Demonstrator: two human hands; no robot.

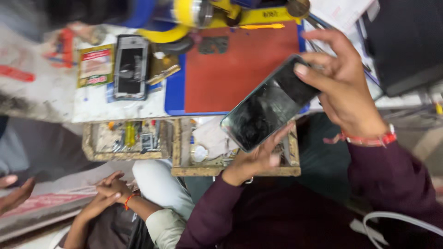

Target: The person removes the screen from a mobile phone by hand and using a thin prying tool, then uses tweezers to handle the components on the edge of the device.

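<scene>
I hold a dark-screened smartphone [265, 108] tilted above the workbench edge, and both hands grip it. My left hand [254, 162], in a maroon sleeve, supports its lower edge from beneath. My right hand [344, 87], with a red thread band at the wrist, pinches the upper end, thumb pressed on the glass. The screen looks smudged and reflective. Behind the phone lies a red work mat [240, 64] on a blue mat [175, 97].
Another phone [130, 67] lies on the white bench beside a green and red packet [95, 64]. Two open wooden drawers [124, 154] [184, 159] hold small parts and tools. A yellow tool [189, 14] sits at the back. Another person's clasped hands [110, 189] rest at lower left.
</scene>
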